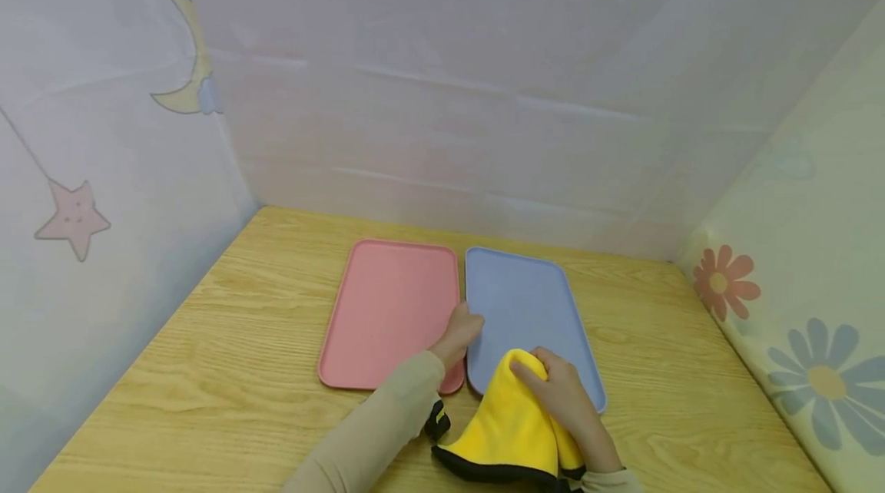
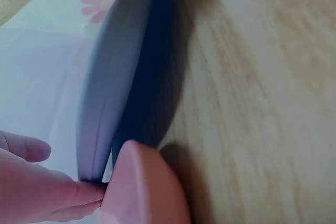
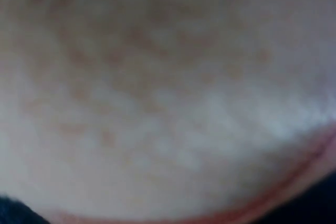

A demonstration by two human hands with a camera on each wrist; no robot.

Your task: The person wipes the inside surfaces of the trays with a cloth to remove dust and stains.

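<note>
My left hand (image 1: 462,330) grips the near left edge of a light blue tray (image 1: 518,293). In the left wrist view its fingers (image 2: 79,195) tuck in at the tray's edge, and the thumb stands on the tray's upper side. Beside it lies a pink tray (image 1: 394,301), its rim close to these fingers. My right hand (image 1: 563,393) holds a bunched yellow cloth (image 1: 508,424) with black edging over the near part of the blue tray. The right wrist view is blurred and filled by skin; the cloth does not show there.
Both trays rest side by side on a wood-grain table (image 1: 228,355). Pale fabric walls (image 1: 484,94) stand behind and at both sides, printed with a moon, a star and flowers. A black strap (image 1: 437,422) is at the left wrist.
</note>
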